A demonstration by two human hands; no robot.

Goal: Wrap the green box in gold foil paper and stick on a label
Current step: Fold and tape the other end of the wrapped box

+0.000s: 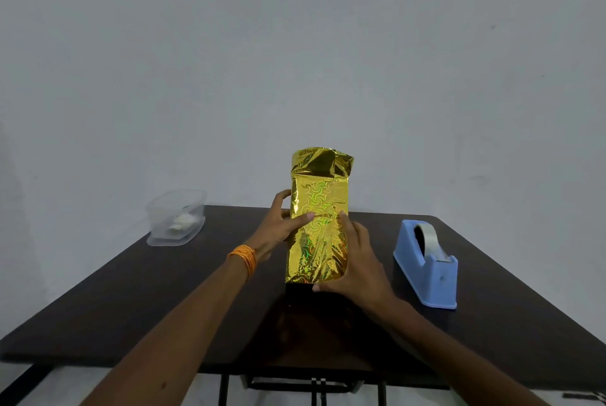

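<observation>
1. We've got the foil-wrapped box point(316, 225) upright and tall, over the middle of the dark table point(164, 291).
2. Its broad face is turned to us, glittering with holographic swirls.
3. The lower half is creased and wrinkled.
4. Up top, the gold foil paper point(321, 163) juts past the box, loose, open and crumpled.

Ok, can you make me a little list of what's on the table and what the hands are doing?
box: foil-wrapped box standing upright on the table, gold foil loose and crumpled at its top
left: left hand holds the box's left side
right: right hand holds its right side and bottom edge
tape: blue tape dispenser, right of the box
tub: clear plastic container, far left, something white inside
label: none showing
</observation>
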